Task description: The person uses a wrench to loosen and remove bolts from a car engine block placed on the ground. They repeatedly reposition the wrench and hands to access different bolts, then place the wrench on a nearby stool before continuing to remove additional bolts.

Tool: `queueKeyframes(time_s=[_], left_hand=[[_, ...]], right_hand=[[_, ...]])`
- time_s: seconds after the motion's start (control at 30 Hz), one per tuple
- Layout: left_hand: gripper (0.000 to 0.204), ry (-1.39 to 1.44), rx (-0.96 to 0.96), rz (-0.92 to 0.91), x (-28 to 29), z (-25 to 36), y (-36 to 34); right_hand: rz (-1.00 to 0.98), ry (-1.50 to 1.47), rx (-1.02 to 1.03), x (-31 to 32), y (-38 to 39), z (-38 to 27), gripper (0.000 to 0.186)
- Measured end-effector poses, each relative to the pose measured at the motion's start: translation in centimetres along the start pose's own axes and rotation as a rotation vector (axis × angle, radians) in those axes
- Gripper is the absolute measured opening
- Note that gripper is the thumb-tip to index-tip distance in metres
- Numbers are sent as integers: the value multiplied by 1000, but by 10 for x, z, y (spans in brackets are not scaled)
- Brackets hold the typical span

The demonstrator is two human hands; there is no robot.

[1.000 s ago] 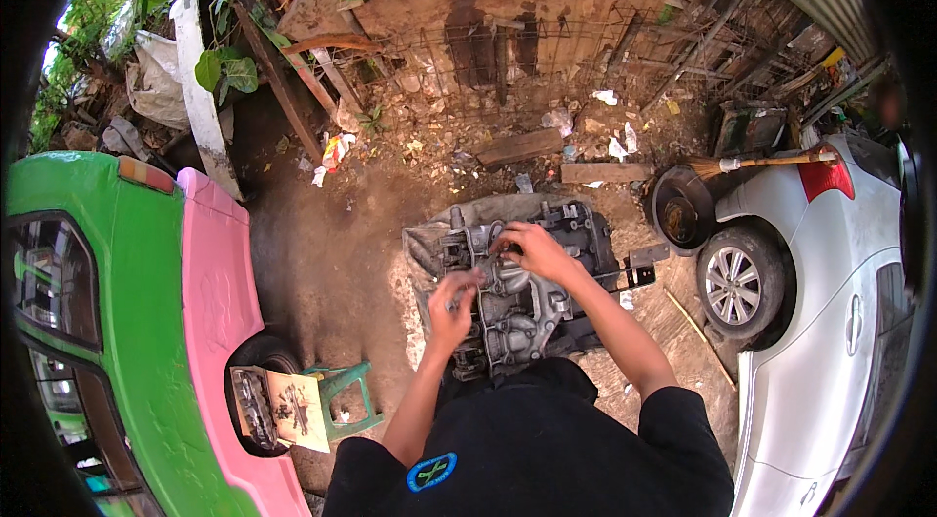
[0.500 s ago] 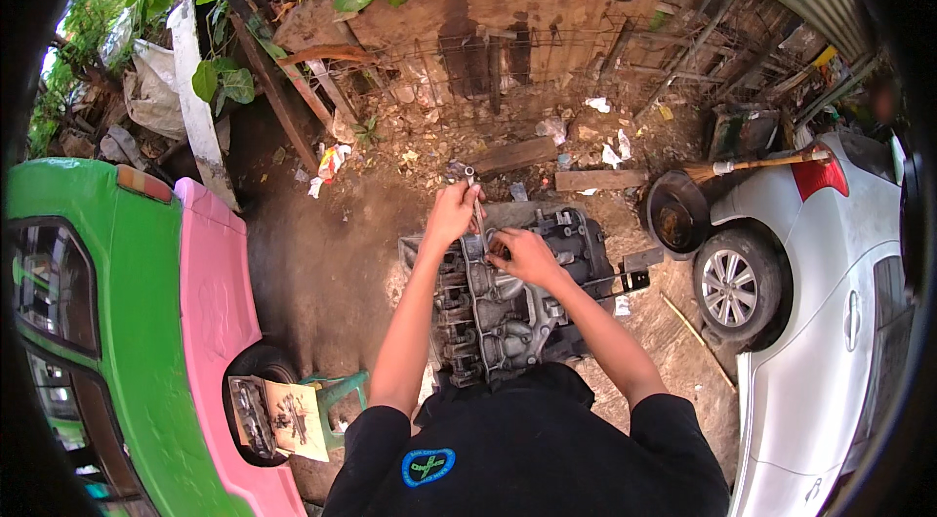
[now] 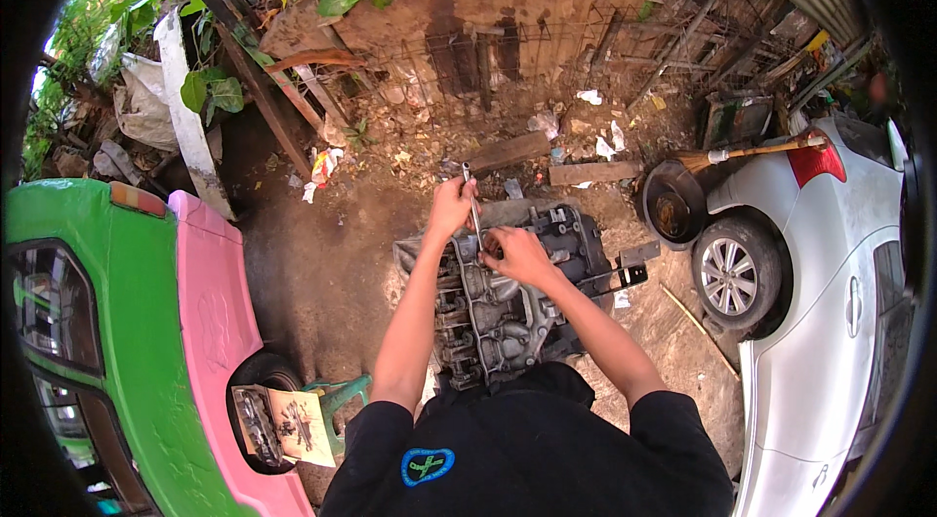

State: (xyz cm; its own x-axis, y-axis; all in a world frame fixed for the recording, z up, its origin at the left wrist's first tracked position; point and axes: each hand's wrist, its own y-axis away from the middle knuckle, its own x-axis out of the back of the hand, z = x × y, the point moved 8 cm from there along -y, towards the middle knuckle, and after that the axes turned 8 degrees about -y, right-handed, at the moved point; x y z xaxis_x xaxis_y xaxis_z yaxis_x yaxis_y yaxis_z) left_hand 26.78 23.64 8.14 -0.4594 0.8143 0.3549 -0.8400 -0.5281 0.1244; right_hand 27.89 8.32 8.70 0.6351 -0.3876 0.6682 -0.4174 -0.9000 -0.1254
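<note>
A greasy engine [image 3: 503,333] sits on the ground in front of me, its row of valve parts exposed along the left side. Over its far end, my left hand [image 3: 450,208] is closed around a slim metal wrench [image 3: 475,217]. The wrench's ring end sticks out above my fingers, and its shaft slants down to the engine. Close to the lower end of that shaft, my right hand [image 3: 516,254] rests low over the engine with curled fingers. Whatever its fingertips pinch is hidden.
A green and pink vehicle [image 3: 210,273] stands at left, a silver car [image 3: 795,322] at right. Beside the pink panel, metal parts and a cardboard sheet [image 3: 317,429] lie by a green stool [image 3: 346,395]. A black basin [image 3: 673,205], planks [image 3: 595,172] and litter lie beyond the engine.
The view has shifted slightly. The wrench's upper end has tilted a little to the left. Both hands keep nearly the same places over the engine.
</note>
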Motion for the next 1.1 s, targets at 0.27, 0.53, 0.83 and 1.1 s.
queueKeyframes(time_s=[0.27,0.53,0.83,1.1], left_hand=[[33,11,7,48,3,-25,-4],[33,23,92,7,2,-40,-8],[32,90,114,-35,-5,-60,-19],[33,74,131,68,-6,-72,-20]], right_hand=[[-99,88,-86,-12,-12,15,28],[-94,80,-67,-11,-12,13,22],[-86,59,-139,-9,-13,12,25],[-92,65,-147,-16,-16,15,23]])
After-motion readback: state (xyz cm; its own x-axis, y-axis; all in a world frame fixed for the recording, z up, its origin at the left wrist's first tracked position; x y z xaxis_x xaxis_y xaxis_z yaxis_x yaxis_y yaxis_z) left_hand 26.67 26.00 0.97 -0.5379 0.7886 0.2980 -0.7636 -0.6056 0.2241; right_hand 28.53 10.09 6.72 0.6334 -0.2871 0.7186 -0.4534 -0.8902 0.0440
